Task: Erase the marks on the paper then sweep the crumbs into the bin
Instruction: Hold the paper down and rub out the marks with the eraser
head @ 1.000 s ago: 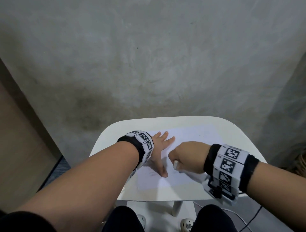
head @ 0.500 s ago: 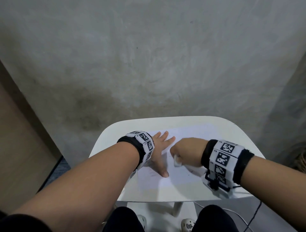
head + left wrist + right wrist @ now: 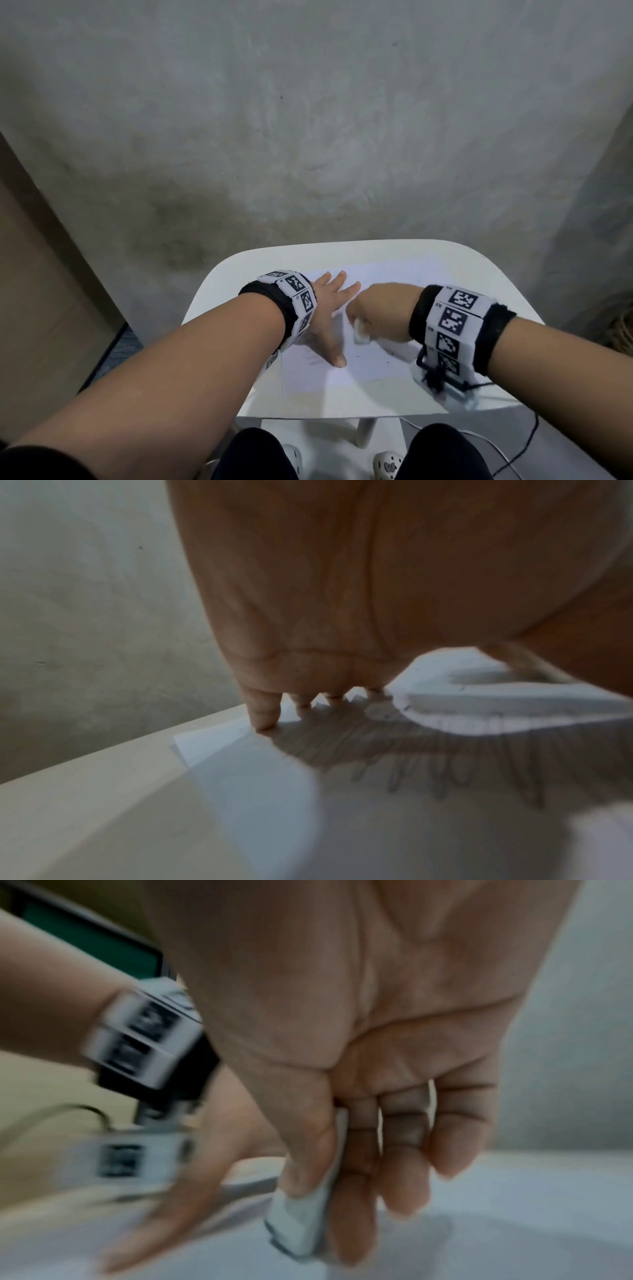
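A sheet of paper (image 3: 383,356) lies flat on a small white worktop (image 3: 479,274) with rounded corners, set against a grey concrete wall (image 3: 308,120).

The left hand (image 3: 325,308) lies palm down on the left part of the paper, fingers straight and spread, thumb pointing back toward the person. Its grip is wide and holds nothing; it only presses the sheet. In the left wrist view the fingertips (image 3: 263,718) touch the paper near its far corner, and pencil scribbles (image 3: 462,772) run across the sheet under the palm's shadow.

The right hand (image 3: 380,308) sits just beside the left, fingers curled. Its grip is narrow, pinching a white eraser (image 3: 359,334) between the thumb and the fingers. In the right wrist view the eraser (image 3: 301,1223) has a darkened lower edge that meets the paper, though blur hides the exact contact.

A few dark specks (image 3: 387,361) lie on the paper near the right wrist. Both wrists carry bands (image 3: 452,322) with black-and-white square markers.
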Tool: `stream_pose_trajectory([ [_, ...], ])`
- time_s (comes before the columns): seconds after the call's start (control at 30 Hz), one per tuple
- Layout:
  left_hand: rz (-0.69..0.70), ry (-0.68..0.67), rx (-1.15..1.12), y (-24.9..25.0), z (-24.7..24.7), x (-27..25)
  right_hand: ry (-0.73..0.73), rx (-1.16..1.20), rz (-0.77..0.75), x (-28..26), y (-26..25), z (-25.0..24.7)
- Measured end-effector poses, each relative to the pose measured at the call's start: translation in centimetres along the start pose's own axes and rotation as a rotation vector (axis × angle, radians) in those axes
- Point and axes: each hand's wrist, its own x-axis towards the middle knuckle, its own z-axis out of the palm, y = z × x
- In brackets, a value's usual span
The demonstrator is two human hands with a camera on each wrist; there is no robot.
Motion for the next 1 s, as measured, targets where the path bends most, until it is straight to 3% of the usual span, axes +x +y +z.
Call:
stream_pose_trajectory([
  [0.07,0.013,0.006,-0.022,-0.2,-0.1,-0.1,0.043,-0.069,0.054,0.1,0.3,-0.3],
  [0.17,-0.019,-0.017,0.016,-0.2,0.2,0.5,-0.002,-0.158,-0.056,-0.3,-1.2,0.9],
  [0.23,-0.022,-0.017,0.028,-0.2,0.3,0.6,-0.057,-0.116,-0.083,-0.5,-1.3,0.7],
  [0.37,-0.005,-0.012,-0.015,-0.3,0.1,0.1,-0.051,-0.152,0.043,0.6,-0.1,0.5],
  [0.5,-0.016,-0.018,0.015,-0.3,0.2,0.2,-0.048,-0.050,-0.079,-0.1,-0.9,1.4],
  [0.6,0.009,-0.024,-0.043,-0.7,0.0,0.0,0.002,-0.038,0.017,-0.1,0.7,0.4],
  [0.73,-0.014,-0.010,-0.006,-0.3,0.2,-0.1,0.014,-0.079,-0.099,-0.9,-0.7,2.0],
  [0.87,0.007,-0.035,-0.035,-0.5,-0.2,-0.3,0.032,-0.019,-0.013,-0.6,1.7,1.3],
  [1.0,-0.018,-0.017,0.008,0.0,-0.1,-0.6,0.013,-0.034,-0.174,-1.0,0.1,2.7],
])
